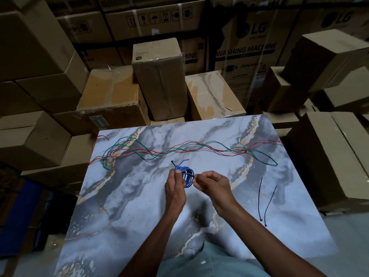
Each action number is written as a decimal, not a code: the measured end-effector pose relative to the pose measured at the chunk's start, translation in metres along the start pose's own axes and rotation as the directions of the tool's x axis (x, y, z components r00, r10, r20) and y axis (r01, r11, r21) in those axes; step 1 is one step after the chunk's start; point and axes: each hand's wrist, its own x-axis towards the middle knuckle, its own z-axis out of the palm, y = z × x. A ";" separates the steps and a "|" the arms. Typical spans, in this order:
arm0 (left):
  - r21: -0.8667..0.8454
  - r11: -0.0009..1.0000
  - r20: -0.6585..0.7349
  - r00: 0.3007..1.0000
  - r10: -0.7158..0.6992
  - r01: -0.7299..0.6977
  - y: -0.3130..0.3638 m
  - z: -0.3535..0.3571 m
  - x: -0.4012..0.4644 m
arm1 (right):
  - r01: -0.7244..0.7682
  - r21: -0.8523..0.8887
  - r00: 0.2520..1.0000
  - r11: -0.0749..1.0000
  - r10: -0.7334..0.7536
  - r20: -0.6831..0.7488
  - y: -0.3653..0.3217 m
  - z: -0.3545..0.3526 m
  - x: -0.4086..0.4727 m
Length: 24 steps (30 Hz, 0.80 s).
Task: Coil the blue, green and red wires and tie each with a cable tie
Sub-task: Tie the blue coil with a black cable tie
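Note:
A small coil of blue wire (187, 175) is held above the marbled table (123, 196), near its middle. My left hand (174, 185) grips the coil's left side, where a black cable tie head (172, 162) sticks up. My right hand (212, 183) is pinched at the coil's right edge; what it pinches is too small to make out. The green wire (159, 151) and the red wire (217, 149) lie uncoiled and tangled together across the far part of the table.
Two loose black cable ties (265, 200) lie on the table's right side. Stacked cardboard boxes (159, 76) surround the table at the back and on both sides. The red wire's ends hang over the table's left and right edges.

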 end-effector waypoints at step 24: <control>-0.039 0.982 0.190 0.964 0.187 -0.183 0.022 -0.003 -0.016 | 0.569 -0.748 0.776 0.341 -0.523 0.352 -0.050 0.012 0.019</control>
